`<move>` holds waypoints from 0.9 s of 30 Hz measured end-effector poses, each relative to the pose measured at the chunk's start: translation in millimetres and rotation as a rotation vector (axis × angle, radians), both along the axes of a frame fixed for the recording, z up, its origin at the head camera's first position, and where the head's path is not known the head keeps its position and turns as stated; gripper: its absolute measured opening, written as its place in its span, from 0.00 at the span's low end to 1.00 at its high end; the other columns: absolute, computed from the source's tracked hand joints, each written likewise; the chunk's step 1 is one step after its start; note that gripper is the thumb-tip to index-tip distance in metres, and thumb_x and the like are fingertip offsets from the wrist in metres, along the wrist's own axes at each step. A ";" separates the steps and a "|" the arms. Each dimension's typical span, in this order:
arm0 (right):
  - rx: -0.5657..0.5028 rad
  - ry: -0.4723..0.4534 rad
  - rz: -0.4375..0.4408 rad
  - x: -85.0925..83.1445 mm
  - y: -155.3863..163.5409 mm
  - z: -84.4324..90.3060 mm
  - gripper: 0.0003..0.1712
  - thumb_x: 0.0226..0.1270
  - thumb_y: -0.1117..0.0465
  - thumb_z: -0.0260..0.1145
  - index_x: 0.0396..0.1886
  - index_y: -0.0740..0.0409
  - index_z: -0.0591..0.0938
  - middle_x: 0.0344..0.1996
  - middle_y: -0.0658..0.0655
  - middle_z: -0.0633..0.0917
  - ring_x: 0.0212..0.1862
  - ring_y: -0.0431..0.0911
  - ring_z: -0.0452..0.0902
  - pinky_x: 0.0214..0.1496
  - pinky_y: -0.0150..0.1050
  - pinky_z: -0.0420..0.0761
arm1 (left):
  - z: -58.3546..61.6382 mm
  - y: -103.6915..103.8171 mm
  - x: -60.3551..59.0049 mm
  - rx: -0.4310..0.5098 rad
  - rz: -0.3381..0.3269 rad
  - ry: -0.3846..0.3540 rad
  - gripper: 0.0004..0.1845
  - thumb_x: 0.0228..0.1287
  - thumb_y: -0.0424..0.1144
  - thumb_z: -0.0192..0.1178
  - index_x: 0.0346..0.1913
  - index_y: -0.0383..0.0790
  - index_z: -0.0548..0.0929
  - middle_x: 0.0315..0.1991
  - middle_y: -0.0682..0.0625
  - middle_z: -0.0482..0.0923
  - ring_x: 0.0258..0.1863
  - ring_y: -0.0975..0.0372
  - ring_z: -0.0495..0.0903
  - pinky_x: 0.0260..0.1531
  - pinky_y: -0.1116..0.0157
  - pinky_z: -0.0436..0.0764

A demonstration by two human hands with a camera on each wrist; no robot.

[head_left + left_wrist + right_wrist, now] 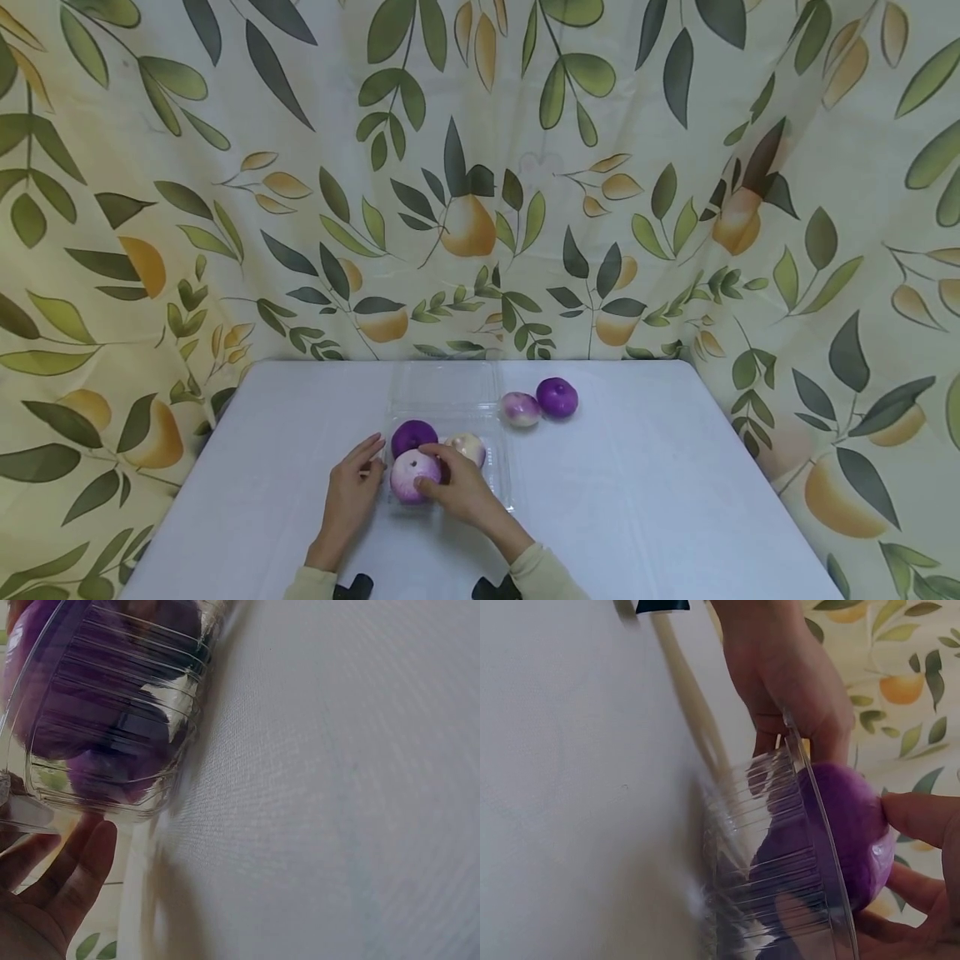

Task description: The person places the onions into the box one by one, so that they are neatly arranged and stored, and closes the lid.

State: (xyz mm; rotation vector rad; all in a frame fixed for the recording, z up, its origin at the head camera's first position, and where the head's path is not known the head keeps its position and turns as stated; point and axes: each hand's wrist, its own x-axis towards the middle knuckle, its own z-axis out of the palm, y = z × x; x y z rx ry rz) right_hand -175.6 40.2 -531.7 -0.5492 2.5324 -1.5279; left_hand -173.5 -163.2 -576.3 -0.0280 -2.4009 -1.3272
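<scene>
While the clear plastic container [507, 473] is set slightly left of the middle of the white-covered worktop [637, 500], its clear plastic lid [446, 387] is laid open toward the far edge. A round, pale purple-and-white onion [408, 477] is held in the container's near-left part by the right hand [467, 493], whose grip is narrowed around it between thumb and fingers; whether its underside is supported cannot be told. The left hand [351, 490] is placed beside the container wall facing the worktop's left edge, its grip loosely extended with nothing enclosed; firm contact cannot be confirmed.

Toward the far edge from the held onion, a glossy dark purple onion [411, 433] is already contained, and a cream-white onion [471, 447] is lodged on the side nearer the right edge. The filling is therefore judged to be about half done or a little more. Outside, between the lid and the far-right corner, a smaller mottled purple-and-white onion [520, 409] and a round deep-violet onion [557, 397] are left side by side, not yet packed; the lid is not yet closed.
</scene>
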 end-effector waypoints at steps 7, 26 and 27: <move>0.018 -0.009 0.006 -1.7 -1.2 -0.4 0.30 0.64 0.53 0.69 0.65 0.54 0.75 0.63 0.61 0.78 0.66 0.56 0.72 0.68 0.56 0.71 | -0.4 -0.6 -0.3 0.013 -0.002 0.004 0.17 0.64 0.28 0.59 0.55 0.35 0.84 0.60 0.47 0.81 0.35 0.66 0.83 0.34 0.74 0.82; 0.016 0.026 -0.027 -4.6 -2.4 -4.1 0.36 0.56 0.58 0.74 0.66 0.54 0.74 0.63 0.62 0.77 0.65 0.58 0.72 0.65 0.56 0.74 | 0.2 -1.3 -1.8 0.008 0.002 -0.023 0.17 0.65 0.30 0.59 0.56 0.37 0.84 0.60 0.50 0.81 0.37 0.66 0.84 0.36 0.72 0.84; 0.013 0.033 -0.030 -4.4 -2.7 -4.7 0.36 0.55 0.59 0.74 0.66 0.53 0.74 0.63 0.62 0.78 0.65 0.58 0.72 0.65 0.56 0.75 | 0.5 -1.5 -1.3 0.005 0.004 -0.025 0.17 0.65 0.30 0.59 0.56 0.37 0.84 0.60 0.50 0.81 0.37 0.65 0.84 0.37 0.72 0.84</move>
